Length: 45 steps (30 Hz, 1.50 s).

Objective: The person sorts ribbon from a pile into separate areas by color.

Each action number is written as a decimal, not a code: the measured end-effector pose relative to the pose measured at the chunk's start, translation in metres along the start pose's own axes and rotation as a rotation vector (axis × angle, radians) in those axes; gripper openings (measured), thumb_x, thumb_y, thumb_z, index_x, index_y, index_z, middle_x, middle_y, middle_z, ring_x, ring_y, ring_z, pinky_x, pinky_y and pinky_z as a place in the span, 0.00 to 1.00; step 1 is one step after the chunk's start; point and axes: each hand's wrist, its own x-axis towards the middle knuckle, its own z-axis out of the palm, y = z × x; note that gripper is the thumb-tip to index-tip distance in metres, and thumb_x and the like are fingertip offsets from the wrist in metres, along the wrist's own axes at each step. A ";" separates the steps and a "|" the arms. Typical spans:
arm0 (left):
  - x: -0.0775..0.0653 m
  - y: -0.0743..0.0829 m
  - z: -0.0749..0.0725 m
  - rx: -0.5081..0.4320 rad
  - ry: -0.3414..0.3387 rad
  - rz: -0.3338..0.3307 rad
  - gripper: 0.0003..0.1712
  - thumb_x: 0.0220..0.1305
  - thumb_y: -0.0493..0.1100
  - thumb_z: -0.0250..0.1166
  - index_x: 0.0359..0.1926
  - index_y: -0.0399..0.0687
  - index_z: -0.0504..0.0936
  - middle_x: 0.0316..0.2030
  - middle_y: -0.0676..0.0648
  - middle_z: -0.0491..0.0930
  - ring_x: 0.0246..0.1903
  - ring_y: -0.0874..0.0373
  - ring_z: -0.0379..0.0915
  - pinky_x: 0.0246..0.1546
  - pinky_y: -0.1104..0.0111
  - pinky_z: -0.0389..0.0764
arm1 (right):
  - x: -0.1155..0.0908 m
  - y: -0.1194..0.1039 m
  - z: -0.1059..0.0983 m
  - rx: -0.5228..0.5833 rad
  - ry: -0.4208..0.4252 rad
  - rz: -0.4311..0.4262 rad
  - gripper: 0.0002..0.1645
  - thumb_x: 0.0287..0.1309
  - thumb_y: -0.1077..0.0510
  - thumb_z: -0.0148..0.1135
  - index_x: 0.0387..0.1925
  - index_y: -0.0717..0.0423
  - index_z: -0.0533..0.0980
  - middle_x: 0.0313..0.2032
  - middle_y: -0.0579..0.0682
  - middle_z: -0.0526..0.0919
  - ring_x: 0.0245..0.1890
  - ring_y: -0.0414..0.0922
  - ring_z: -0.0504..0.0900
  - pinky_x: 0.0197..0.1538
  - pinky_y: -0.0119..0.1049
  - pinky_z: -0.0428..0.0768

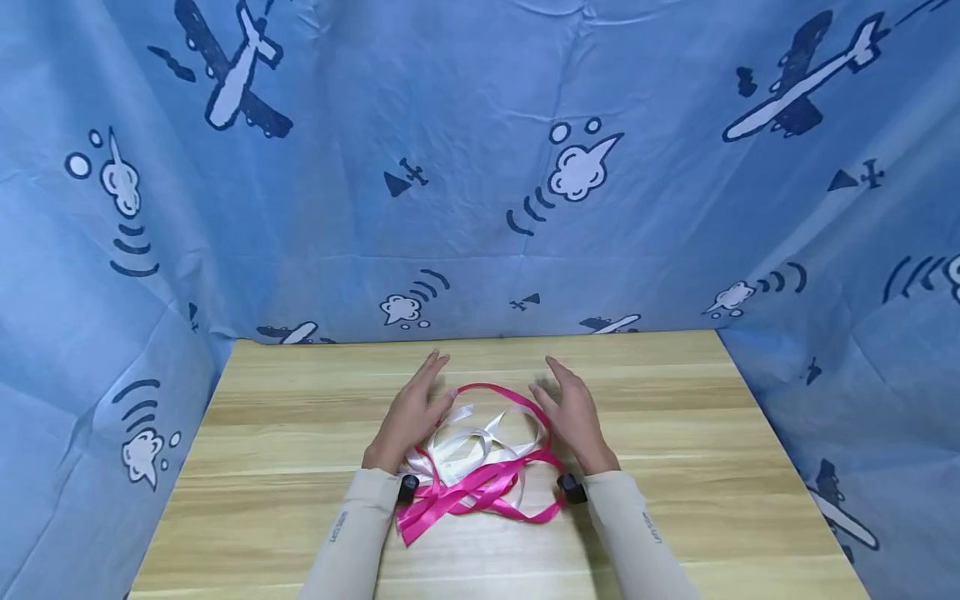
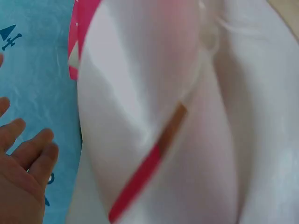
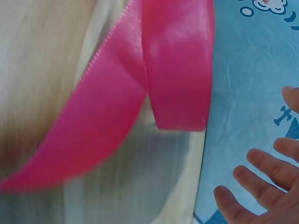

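Observation:
A loose heap of satin ribbon lies on the table between the two hands. Pink ribbon [image 1: 429,518] crosses over white ribbon [image 1: 452,472], and a thin pink loop arches toward the back. On the heap's left side is the left hand [image 1: 407,418], fingers extended forward, thumb near the end of the pink loop. The right hand [image 1: 579,419] stands opposite with its fingers spread, beside the loop's right side. Close up, the left wrist view is filled by white ribbon [image 2: 126,93]. Broad pink ribbon [image 3: 180,65] hangs across the right wrist view. Neither hand holds anything.
The wood-grain table [image 1: 697,500] stretches out on both sides of the heap. Blue cloth [image 1: 465,208] printed with planes hangs behind the table and along its left and right sides. Dark wrist cameras [image 1: 572,488] sit low, right beside the ribbons.

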 end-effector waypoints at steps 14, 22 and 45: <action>0.011 -0.007 0.010 -0.113 -0.047 -0.032 0.38 0.68 0.43 0.72 0.76 0.53 0.70 0.70 0.42 0.75 0.68 0.42 0.74 0.71 0.48 0.72 | 0.002 -0.004 0.021 0.136 -0.042 0.061 0.33 0.65 0.60 0.71 0.69 0.64 0.73 0.64 0.65 0.80 0.67 0.64 0.77 0.70 0.59 0.74; 0.010 -0.015 0.018 -0.184 -0.035 -0.038 0.33 0.66 0.37 0.72 0.72 0.47 0.75 0.62 0.41 0.80 0.59 0.44 0.78 0.65 0.48 0.77 | 0.001 -0.005 0.032 0.164 -0.061 0.054 0.32 0.61 0.65 0.73 0.65 0.67 0.75 0.60 0.65 0.82 0.60 0.63 0.81 0.67 0.57 0.77; 0.018 -0.012 0.031 -0.159 -0.026 -0.041 0.24 0.64 0.26 0.68 0.61 0.39 0.82 0.47 0.45 0.86 0.43 0.56 0.80 0.49 0.63 0.82 | 0.006 0.004 0.050 0.037 -0.006 0.026 0.12 0.56 0.74 0.66 0.43 0.66 0.82 0.36 0.58 0.83 0.38 0.52 0.80 0.47 0.48 0.80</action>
